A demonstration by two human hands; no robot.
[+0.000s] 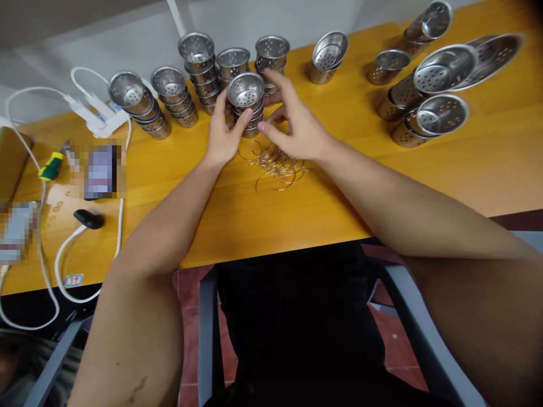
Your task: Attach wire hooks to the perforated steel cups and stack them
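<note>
A short stack of perforated metal cups [246, 92] stands upright on the table in front of me. My left hand [224, 133] is closed around its left side, thumb across the front. On the other side, my right hand [299, 124] has its fingers spread and curved. Its thumb tip is close to the lower cups; whether it touches them I cannot tell. Just below the hands lies a loose tangle of thin curved metal wires [278, 164]. Behind my right fingers rises another cup stack [272, 48], partly hidden by them.
More cup stacks stand at the left [131, 93], the back [196, 51] and the right [441, 116] of the yellow table [271, 220]. A power strip [108, 120], white cables, a screwdriver [51, 166], a phone [100, 172] and a black plug-like object [88, 219] lie left.
</note>
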